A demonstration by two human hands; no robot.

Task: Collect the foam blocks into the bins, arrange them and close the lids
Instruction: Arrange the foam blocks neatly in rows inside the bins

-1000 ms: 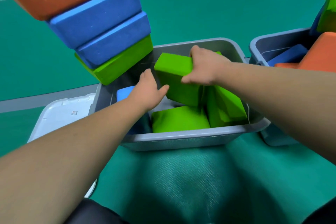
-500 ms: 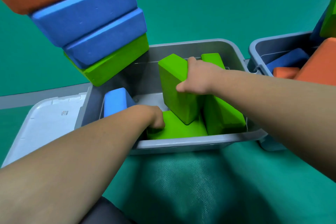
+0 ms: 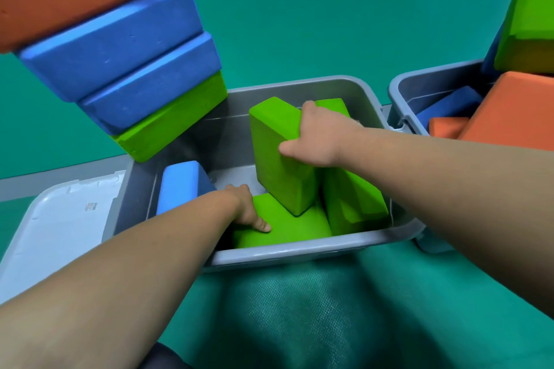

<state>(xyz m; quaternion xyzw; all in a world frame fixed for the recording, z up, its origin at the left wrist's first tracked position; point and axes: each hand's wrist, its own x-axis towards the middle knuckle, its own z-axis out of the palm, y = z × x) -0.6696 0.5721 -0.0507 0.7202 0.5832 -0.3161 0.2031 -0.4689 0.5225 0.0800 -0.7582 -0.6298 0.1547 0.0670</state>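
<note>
Now our right hand (image 3: 317, 138) grips the top of a tilted green foam block (image 3: 278, 159) inside the grey plastic bin (image 3: 299, 252). Our left hand (image 3: 248, 213) holds the left edge of a flat green foam block (image 3: 295, 228) by the near wall (thumb on top, fingers curled out of sight).

Only one printed mark showed: a small label (image 3: 90, 206) on the white lid (image 3: 54, 237), toward the lid's far right corner and close to the edge that lay beside the grey bin (image 3: 299, 252). It carried a patch of red and a few short dark lines of print, all too small and blurred to make out. No word, number or brand could be read from it.
</note>
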